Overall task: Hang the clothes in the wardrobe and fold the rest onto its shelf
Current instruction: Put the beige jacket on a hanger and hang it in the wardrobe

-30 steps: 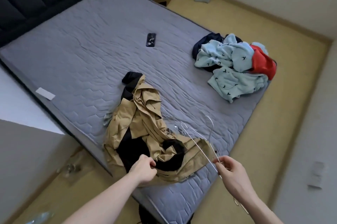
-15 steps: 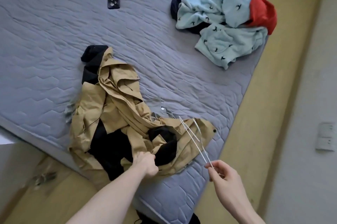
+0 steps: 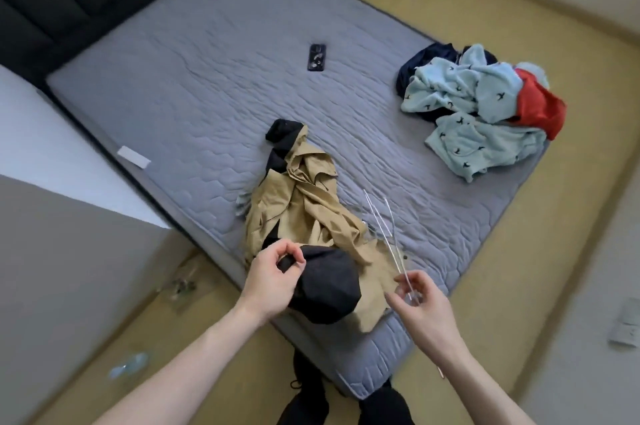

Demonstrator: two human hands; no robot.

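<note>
One garment in hand: the tan coat (image 3: 304, 213) with black lining, lying crumpled at the near edge of the mattress (image 3: 194, 85).
Look: creased, twisted, lining bunched outward.
Left hand (image 3: 273, 277): black lining is pinched between curled fingers.
Right hand (image 3: 420, 300): thin wire hangers (image 3: 384, 227) are pinched, angled over the coat.
Step advice: the collar is best found and spread before a hanger is slid in.
Further out: a pale blue and red clothes heap (image 3: 481, 106) waits.

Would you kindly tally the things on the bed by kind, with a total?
Tan-and-black coat, gripped by the left hand: 1
Wire hanger, pinched by the right hand: 1
Heap of clothes, individual garments uncountable: 1
Phone: 1
Total: 4
</note>
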